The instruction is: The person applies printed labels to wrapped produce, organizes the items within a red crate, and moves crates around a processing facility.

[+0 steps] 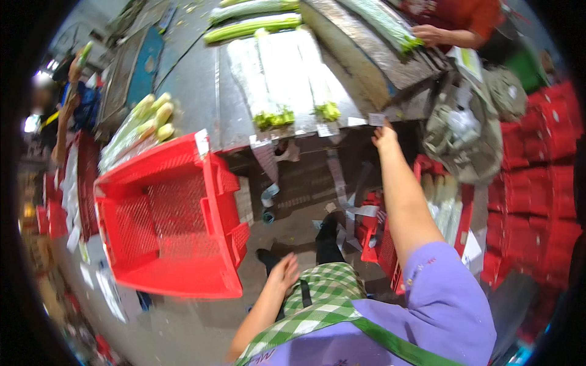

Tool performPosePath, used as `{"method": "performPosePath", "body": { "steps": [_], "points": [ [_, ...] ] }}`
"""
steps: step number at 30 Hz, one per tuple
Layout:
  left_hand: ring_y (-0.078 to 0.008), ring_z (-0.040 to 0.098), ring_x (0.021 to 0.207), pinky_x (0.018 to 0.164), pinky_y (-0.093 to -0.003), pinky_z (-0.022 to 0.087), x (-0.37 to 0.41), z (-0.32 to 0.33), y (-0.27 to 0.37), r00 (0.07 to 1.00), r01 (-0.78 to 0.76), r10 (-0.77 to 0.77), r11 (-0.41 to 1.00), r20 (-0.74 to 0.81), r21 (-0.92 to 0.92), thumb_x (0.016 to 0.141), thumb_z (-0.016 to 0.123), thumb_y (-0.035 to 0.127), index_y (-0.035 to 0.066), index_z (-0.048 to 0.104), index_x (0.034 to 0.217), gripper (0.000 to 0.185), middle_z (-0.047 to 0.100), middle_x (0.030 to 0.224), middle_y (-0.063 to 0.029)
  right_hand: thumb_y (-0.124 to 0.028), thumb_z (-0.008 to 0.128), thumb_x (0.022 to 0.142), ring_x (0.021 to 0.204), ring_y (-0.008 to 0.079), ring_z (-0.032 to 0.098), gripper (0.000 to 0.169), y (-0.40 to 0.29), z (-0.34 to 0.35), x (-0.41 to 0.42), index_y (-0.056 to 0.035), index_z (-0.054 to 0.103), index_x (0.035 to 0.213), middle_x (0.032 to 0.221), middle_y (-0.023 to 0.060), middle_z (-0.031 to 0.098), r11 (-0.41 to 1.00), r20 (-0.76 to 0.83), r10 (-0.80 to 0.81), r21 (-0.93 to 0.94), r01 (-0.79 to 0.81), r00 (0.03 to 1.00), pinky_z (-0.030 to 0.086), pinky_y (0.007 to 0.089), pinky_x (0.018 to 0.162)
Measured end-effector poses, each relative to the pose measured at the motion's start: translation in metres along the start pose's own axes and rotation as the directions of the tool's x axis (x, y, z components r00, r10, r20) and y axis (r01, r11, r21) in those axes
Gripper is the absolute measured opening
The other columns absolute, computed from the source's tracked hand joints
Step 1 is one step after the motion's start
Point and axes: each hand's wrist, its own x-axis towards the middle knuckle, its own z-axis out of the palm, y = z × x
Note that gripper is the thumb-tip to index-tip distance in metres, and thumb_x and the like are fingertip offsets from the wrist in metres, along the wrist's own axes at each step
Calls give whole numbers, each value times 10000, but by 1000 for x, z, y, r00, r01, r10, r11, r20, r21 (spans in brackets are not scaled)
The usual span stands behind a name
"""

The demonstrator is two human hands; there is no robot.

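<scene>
My right hand (384, 135) reaches to the front edge of the metal worktable (197, 87), its fingertips on a small printed white label (377, 120). Another white label (357, 121) lies just left of it, and a further label (323, 130) sits along the same edge. Bundles of long vegetables in clear plastic (247, 78) lie beyond, their green leafy ends toward me. My left hand (283, 273) hangs before my green checked apron (329, 279), fingers extended, with nothing in it.
An empty red plastic crate (174, 228) stands at left, beside wrapped pale-ended vegetables (158, 114). Label strips (336, 178) hang below the table. Red crates (531, 192) are stacked at right, near a bulky grey-green bag (462, 137). A co-worker's hand (430, 35) touches a wrapped bundle.
</scene>
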Motion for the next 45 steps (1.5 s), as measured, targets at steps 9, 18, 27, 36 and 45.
{"method": "performPosePath", "body": {
  "steps": [9, 18, 27, 36, 45],
  "points": [
    [-268, 245, 1269, 1013, -325, 217, 85, 168, 237, 373, -776, 893, 448, -251, 444, 709, 696, 270, 3, 148, 1340, 878, 228, 1374, -195, -268, 692, 719, 677, 186, 588, 280, -12, -17, 19, 7, 645, 748, 758, 72, 653, 741, 19, -519, -488, 461, 855, 448, 334, 625],
    [-161, 564, 624, 575, -318, 452, 143, 139, 289, 314, -866, 946, 319, -76, 386, 685, 712, 150, 4, 608, 721, 183, 621, 713, -62, -146, 617, 770, 596, 149, 527, 142, -28, -21, -138, -21, 563, 730, 654, 58, 574, 289, 176, -907, -400, 870, 382, 438, 284, 594],
    [-77, 553, 649, 612, -218, 435, -48, 158, 228, 508, -845, 853, 521, 124, -121, 782, 625, 96, -19, 635, 837, 127, 622, 764, -24, -16, 606, 721, 575, 152, 474, 70, -103, 56, -266, -19, 536, 729, 688, 63, 484, -72, 565, -825, -160, 984, 31, 375, 258, 516],
    [-200, 511, 569, 564, -320, 367, -199, 115, 311, -455, -890, 889, -456, 44, -6, 696, 668, 243, 52, 612, 593, 224, 574, 581, -61, -33, 590, 752, 567, 146, 539, 326, -198, 312, -295, -45, 540, 1074, 674, 90, 588, -138, 769, -576, 242, 960, -277, 410, 245, 524],
    [-127, 402, 604, 529, -263, 281, -193, 177, 358, -233, -962, 892, -154, -388, 225, 743, 648, 344, 39, 476, 624, 370, 438, 603, -34, -202, 673, 637, 1038, 326, 470, 927, -143, 598, -88, -137, 106, 1368, 1129, 176, 482, -627, 996, -80, -30, 778, -26, 441, 393, 805]
  ]
}}
